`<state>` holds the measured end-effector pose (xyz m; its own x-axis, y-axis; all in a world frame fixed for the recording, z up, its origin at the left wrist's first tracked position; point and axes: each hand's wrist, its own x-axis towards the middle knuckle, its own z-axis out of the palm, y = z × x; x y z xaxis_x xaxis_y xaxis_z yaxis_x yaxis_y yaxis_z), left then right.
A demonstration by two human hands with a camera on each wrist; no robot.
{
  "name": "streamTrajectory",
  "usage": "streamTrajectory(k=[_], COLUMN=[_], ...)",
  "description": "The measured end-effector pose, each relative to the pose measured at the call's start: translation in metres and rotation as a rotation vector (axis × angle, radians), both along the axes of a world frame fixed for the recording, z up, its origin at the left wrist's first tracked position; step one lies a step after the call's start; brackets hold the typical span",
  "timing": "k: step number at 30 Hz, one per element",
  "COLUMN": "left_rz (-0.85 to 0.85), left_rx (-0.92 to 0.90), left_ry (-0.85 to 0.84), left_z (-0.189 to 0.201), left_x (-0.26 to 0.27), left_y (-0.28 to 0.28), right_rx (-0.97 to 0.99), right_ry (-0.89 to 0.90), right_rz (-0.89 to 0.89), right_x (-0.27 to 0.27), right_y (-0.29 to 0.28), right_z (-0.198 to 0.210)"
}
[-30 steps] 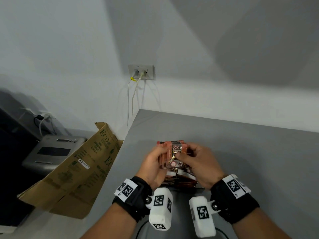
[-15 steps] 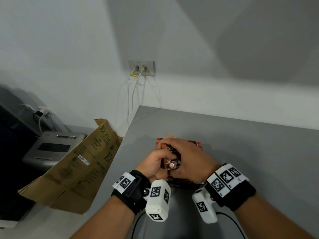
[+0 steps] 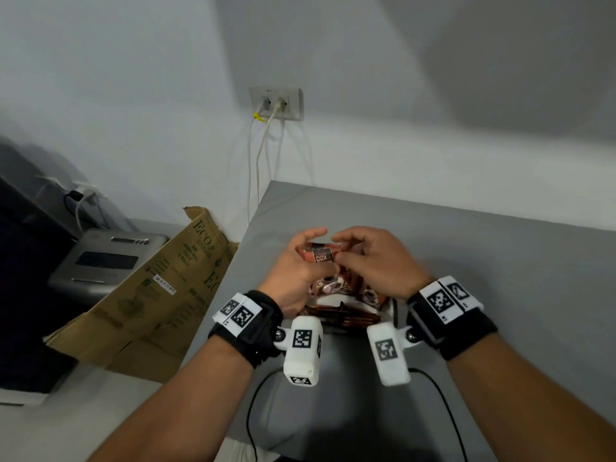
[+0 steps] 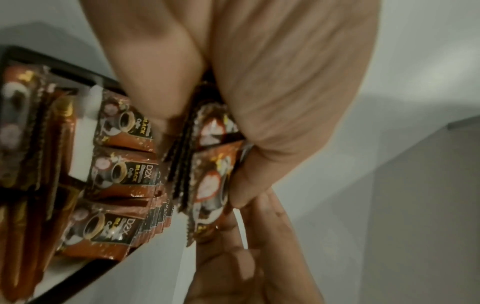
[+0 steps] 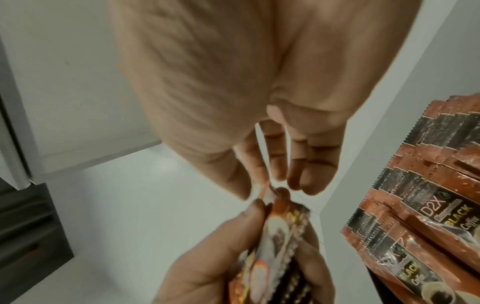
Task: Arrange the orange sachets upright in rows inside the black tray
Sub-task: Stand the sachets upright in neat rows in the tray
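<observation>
My left hand grips a small stack of orange D2X coffee sachets just above the black tray. In the left wrist view the stack is clamped between thumb and fingers. My right hand meets it from the right. Its thumb and forefinger pinch the top edge of one sachet in the stack. Inside the tray, orange sachets stand upright in rows, also seen as packed rows in the right wrist view. Both hands hide much of the tray.
The tray sits on a grey table near its left edge. A flattened cardboard box leans at the left, beside a grey device. Cables hang from a wall socket. A black cable runs over the table's near part.
My right hand, which lay over the stack half a second ago, has drawn back to the right and now pinches one sachet's top. The stack's label faces me again.
</observation>
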<state>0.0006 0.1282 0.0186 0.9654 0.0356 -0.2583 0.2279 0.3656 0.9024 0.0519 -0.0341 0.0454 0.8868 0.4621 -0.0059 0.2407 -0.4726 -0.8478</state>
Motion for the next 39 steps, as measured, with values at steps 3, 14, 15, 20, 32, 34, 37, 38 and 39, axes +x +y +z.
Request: streamTrajectory(k=[3,14,15,20,32,34,37,38,39], left_rz=[0.015,0.363,0.362,0.341,0.274,0.254,0.239,0.232,0.219], left_rx=[0.136,0.187,0.192,0.203,0.176,0.189,0.179,0.173,0.166], left_ry=[-0.009,0.189,0.2,0.248,0.285,0.282,0.275,0.267,0.252], left_z=[0.001,-0.023,-0.027,-0.039,-0.046,-0.045,-0.044,-0.043,-0.042], left_x=[0.003,-0.003,-0.006,-0.017,-0.017,-0.016,-0.013,-0.013,-0.013], left_y=[0.001,0.047,0.048,0.051,0.053,0.051,0.049,0.048,0.046], right_rx=[-0.033,-0.424,-0.459,-0.508,-0.558,-0.552,-0.544,-0.531,-0.503], right_ry=[-0.02,-0.021,-0.001,0.024,0.003,0.011,0.023,0.019,0.011], right_rz=[0.012,-0.058,-0.022,0.05,-0.03,-0.034,-0.038,-0.048,-0.066], right_x=[0.006,0.03,0.029,0.026,0.031,0.03,0.028,0.028,0.027], right_y=[0.003,0.017,0.022,0.038,0.05,0.049,0.045,0.043,0.04], right_z=[0.002,-0.042,-0.049,-0.07,-0.08,-0.079,-0.074,-0.071,-0.067])
